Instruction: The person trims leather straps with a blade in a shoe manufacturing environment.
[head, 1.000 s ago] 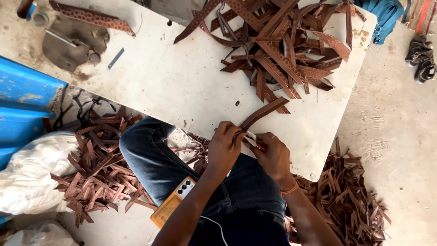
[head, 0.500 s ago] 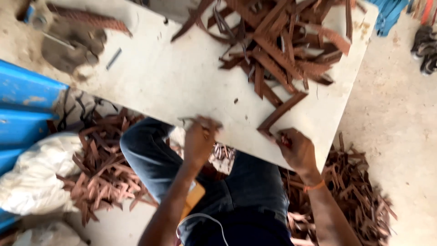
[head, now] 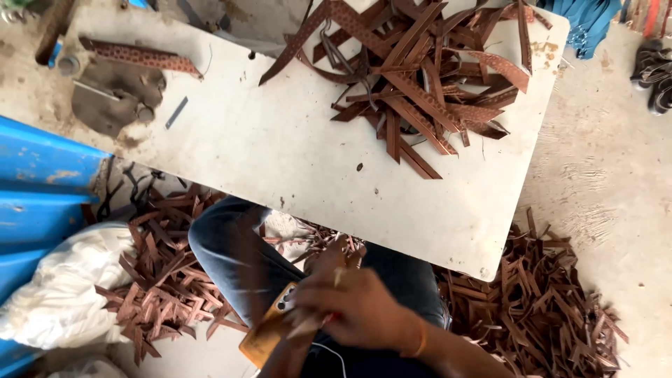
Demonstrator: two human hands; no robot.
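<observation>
Both my hands are drawn together over my lap, below the near edge of the white table (head: 280, 154), and both are blurred by motion. My right hand (head: 364, 304), with an orange band at the wrist, lies on top. My left hand (head: 304, 329) is partly hidden beneath it. Something small and pale shows between the fingers, but I cannot tell what it is. A phone in an orange case (head: 269, 329) rests on my thigh right beside them. A heap of brown leather strips (head: 420, 91) lies on the far right part of the table.
Cut brown strips are piled on the floor to my left (head: 161, 287) and right (head: 546, 315). A blue container (head: 42, 182) and a white sack (head: 63, 301) stand at left. A patterned strip (head: 140, 56) and a grey leather piece (head: 112, 98) lie at the far left.
My hands have left the table edge and come together low over my lap. The strip my right hand held at the table is no longer in it.
</observation>
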